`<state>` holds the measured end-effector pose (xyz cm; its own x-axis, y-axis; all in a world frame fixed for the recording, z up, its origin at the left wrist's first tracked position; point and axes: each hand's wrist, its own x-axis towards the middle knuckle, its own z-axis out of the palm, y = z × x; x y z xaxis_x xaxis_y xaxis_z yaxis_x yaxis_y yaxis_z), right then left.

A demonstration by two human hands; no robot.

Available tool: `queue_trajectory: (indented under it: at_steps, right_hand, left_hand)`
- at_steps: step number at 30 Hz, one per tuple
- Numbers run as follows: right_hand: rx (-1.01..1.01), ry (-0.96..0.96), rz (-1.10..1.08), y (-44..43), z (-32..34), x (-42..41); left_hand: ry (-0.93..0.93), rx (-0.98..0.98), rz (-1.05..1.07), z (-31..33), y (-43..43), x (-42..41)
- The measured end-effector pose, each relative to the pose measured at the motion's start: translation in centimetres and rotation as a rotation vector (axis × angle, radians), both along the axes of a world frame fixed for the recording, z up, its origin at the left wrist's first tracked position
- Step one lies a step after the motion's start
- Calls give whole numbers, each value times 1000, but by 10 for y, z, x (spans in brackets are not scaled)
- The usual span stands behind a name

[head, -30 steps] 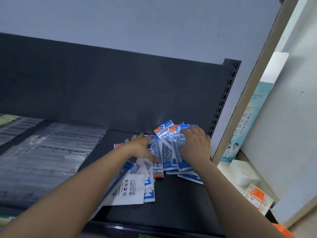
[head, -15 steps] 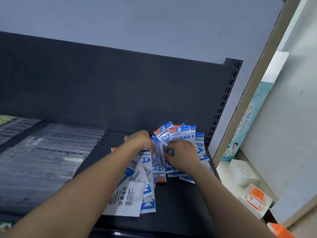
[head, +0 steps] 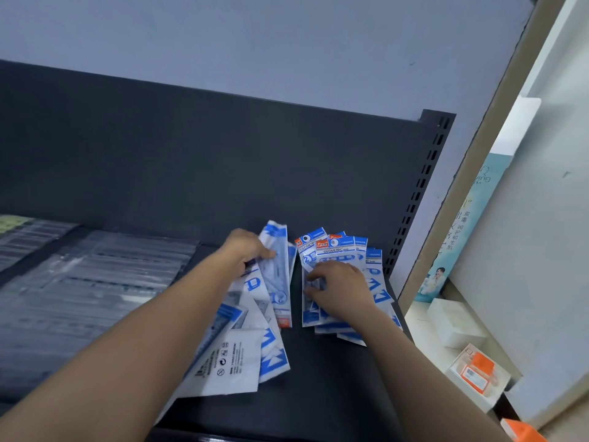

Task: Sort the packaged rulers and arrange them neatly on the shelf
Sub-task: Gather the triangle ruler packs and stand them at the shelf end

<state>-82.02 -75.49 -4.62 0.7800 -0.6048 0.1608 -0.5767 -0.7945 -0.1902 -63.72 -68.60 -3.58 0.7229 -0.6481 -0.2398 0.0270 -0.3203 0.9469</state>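
Head view, looking down onto a dark shelf backed by a dark panel under a pale wall. Two bare forearms are stretched in from the 6 o'clock edge toward the middle of the picture. The packaged rulers, white and blue, are split into two loose fans with a strip of bare shelf between them. The left fan of packets is spread from the centre down toward 7 o'clock, its lowest packet lying with the printed white back up. It is gripped at its top by the left hand, whose fingers are curled and pinched around the upper packets, one of which is tilted up off the pile. The right fan of packets, printed "GEOMETRIC", lies just right of centre, toward 3 o'clock, with headers pointing at 12 o'clock. It is pressed flat by the right hand, fingers slightly spread with tips on the packets' left edge. Clear-wrapped stock is laid at 9 o'clock. White and orange boxes are seen at 4 o'clock, beyond the shelf's end.
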Motion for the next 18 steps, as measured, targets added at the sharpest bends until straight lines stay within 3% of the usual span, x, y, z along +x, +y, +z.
queue_trajectory:
  at_steps: [2, 5, 10, 13, 18]
  right_hand:
    - [40, -41, -26, 1, 0, 3]
    - [220, -259, -71, 5, 5, 8]
    - [748, -677, -100, 11, 20, 11]
    - [970, -812, -151, 5, 26, 5]
    - [1114, -904, -145, -1, 31, -4]
  left_hand:
    - [85, -204, 66, 9, 4, 5]
    - [177, -434, 112, 23, 7, 3]
    - [328, -676, 71, 43, 3, -17]
    - [355, -675, 0, 47, 3, -25]
    - [281, -448, -73, 39, 4, -34]
